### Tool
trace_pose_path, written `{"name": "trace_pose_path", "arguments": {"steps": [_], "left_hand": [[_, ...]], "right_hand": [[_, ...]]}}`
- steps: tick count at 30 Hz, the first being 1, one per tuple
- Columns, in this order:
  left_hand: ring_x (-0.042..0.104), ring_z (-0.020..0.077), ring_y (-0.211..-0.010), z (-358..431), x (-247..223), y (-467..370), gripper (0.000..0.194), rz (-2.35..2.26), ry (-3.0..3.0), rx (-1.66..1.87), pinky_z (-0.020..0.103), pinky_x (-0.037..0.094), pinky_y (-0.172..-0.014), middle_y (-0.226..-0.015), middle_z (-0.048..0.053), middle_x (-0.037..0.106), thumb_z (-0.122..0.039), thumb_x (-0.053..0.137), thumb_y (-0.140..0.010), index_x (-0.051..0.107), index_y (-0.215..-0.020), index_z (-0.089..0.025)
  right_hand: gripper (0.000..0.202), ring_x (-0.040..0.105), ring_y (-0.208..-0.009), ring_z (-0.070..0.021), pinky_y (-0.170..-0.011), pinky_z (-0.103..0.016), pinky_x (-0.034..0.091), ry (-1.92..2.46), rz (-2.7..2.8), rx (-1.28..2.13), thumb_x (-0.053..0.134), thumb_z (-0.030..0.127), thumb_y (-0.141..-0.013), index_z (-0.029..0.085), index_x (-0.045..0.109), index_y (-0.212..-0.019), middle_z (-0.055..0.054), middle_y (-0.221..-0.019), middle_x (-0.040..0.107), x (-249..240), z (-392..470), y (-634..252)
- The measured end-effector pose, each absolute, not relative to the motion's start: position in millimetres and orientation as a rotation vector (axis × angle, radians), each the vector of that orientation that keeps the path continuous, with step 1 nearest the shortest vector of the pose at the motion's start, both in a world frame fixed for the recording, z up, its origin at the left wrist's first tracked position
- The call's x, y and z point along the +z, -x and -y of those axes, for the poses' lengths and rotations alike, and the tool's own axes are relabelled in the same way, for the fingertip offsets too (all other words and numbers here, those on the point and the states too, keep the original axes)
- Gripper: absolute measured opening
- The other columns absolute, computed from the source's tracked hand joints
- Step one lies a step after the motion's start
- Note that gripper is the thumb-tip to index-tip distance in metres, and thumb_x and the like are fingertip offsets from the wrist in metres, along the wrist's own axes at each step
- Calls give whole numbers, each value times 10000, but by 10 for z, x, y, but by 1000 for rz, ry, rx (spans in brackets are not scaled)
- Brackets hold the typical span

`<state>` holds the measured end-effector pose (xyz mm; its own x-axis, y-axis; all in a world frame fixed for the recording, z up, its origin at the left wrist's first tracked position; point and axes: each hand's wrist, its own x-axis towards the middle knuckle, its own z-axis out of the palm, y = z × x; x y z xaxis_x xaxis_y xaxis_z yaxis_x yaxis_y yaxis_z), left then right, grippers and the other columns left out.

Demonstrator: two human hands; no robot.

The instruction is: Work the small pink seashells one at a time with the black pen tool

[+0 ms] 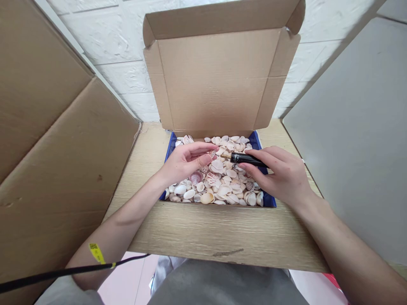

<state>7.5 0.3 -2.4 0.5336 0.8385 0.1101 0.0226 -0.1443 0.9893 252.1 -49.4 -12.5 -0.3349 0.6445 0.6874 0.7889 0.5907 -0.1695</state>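
Observation:
My right hand [281, 171] grips a slim black hand drill [248, 159] with a brass-coloured tip pointing left. Opposite that tip, my left hand [190, 159] has its thumb and fingers closed around a small pale seashell [213, 153], which is mostly hidden by the fingers. Both hands are above an open cardboard box [219, 84] with blue outer sides. Many loose seashells [224, 189] fill it, white, cream and pinkish. A purple shell [196, 178] and a red-striped scallop shell [212, 179] lie just below my left hand.
The box rests on a light wooden tabletop [197, 228], its lid upright near a white brick-patterned wall [124, 78]. A large cardboard panel [63, 161] stands at left and a grey-white panel [356, 140] at right. A black cable [60, 273] with a yellow tag crosses the lower left.

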Motion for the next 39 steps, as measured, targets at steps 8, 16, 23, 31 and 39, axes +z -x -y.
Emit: {"name": "trace_pose_path", "arguments": {"steps": [8, 16, 23, 31, 39], "left_hand": [[673, 263, -1068, -1, -10, -43, 346, -737, -1560, 773, 334, 562, -866, -1173, 131, 699, -353, 678, -831, 705, -1113, -152], [663, 280, -1092, 12, 5, -41, 314, -720, -1493, 752, 365, 557, -903, -1166, 128, 704, -320, 684, -825, 723, -1092, -162], [691, 269, -1029, 11, -6, -18, 324, -690, -1553, 700, 314, 587, -806, -1092, 126, 733, -338, 671, -838, 720, -1110, -169], [690, 235, -1007, -2, -43, -24, 339, -707, -1676, 753, 315, 577, -829, -1116, 122, 724, -319, 684, -826, 708, -1124, -160], [704, 219, -947, -3, -67, -27, 331, -724, -1665, 773, 272, 585, -738, -1098, 122, 729, -326, 668, -841, 708, -1121, -154]], "right_hand": [[195, 659, -700, -186, -617, -313, 539, 1157, 2081, -236, 655, 334, -853, 234, 646, -1020, -41, -833, 719, -115, 505, -2524], [216, 627, -696, -195, -625, -331, 529, 1082, 2075, -297, 680, 295, -835, 209, 642, -1029, -55, -810, 705, -100, 486, -2517], [261, 632, -802, -231, -718, -390, 535, 1132, 2046, -326, 667, 305, -840, 264, 637, -1096, -64, -912, 710, -100, 461, -2547], [223, 659, -704, -196, -596, -317, 507, 1237, 2098, -195, 617, 375, -875, 211, 660, -1020, -53, -827, 715, -172, 478, -2539], [200, 659, -678, -187, -559, -303, 497, 1202, 2132, -194, 609, 375, -881, 198, 654, -964, -52, -806, 714, -167, 491, -2530]]}}
